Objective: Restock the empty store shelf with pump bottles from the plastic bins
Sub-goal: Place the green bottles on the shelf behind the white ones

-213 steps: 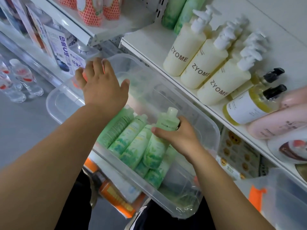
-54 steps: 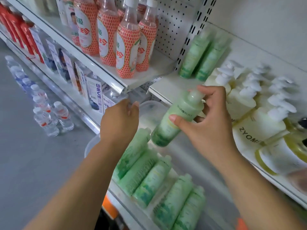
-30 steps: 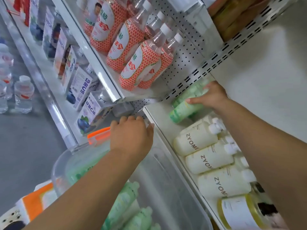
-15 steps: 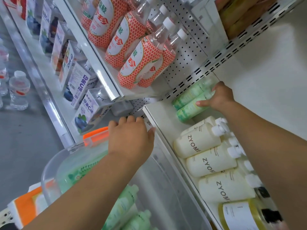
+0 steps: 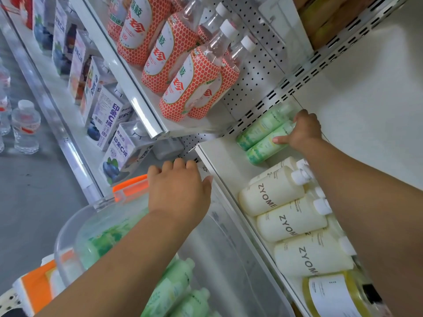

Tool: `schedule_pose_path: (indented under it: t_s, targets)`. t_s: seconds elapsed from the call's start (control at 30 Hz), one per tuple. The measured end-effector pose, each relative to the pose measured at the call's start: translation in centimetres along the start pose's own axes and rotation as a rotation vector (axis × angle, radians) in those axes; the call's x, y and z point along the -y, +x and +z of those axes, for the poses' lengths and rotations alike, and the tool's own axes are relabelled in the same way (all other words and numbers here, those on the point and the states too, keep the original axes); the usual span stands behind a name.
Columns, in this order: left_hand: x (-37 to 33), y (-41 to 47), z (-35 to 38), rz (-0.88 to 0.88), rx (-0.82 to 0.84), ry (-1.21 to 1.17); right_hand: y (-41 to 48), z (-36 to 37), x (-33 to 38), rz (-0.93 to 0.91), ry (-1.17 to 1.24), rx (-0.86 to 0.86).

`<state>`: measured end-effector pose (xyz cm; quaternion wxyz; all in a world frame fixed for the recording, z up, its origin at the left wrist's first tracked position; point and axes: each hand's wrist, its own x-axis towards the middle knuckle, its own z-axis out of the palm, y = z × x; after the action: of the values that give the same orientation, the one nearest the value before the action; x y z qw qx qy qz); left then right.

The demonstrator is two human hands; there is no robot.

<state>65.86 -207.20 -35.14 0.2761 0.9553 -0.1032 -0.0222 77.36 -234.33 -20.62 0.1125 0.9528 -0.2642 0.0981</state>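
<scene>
- Two green bottles point(image 5: 258, 130) sit side by side on the shelf point(image 5: 224, 161)
- Right hand point(image 5: 302, 131) grasps the nearer green bottle point(image 5: 265, 146) near its top
- Left hand point(image 5: 178, 191) curls over the clear bin point(image 5: 229, 259) rim, gripping it
- More bottles point(image 5: 169, 287) lie in the bin, under the left forearm

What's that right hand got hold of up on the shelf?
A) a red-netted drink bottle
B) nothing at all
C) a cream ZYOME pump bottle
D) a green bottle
D: the right hand grips the green bottle, which stands beside a second green bottle at the back of the shelf, while the left hand holds the rim of the plastic bin.
</scene>
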Motion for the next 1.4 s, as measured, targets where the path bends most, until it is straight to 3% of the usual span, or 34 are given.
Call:
schedule_pose_path:
  t_s: [0.33, 0.53, 0.7, 0.9, 1.07, 1.2, 1.4]
  targets:
    - [-0.2, 0.2, -0.5, -0.024, 0.033, -0.055, -2.5, -2.7, 1.4, -0.115, -0.145, -0.071]
    - [0.2, -0.2, -1.0, -0.025, -0.007, -0.133, -10.4, -4.2, 3.3, -0.255, 0.196, -0.202]
    - [1.0, -1.9, -1.2, 0.032, -0.021, -0.048, -20.2, -2.6, 4.2, -0.296, 0.566, -0.179]
    - [2.5, -4.2, -1.1, 0.103, -0.059, 0.093, -29.9, 3.1, 2.5, -0.088, 0.763, 0.039]
    - [3.5, -5.1, 0.0, 0.168, 0.004, 0.334, -34.8, 9.6, 1.2, 0.175, 0.721, 0.485]
    - [4.1, -5.1, 0.4, 0.222, 0.020, 0.459, -35.3, 12.7, 0.3, 0.133, 0.543, 0.787]
    - [4.2, -4.8, 0.6, 0.234, 0.100, 0.562, -33.4, 14.3, 1.0, 0.168, 0.593, 0.921]
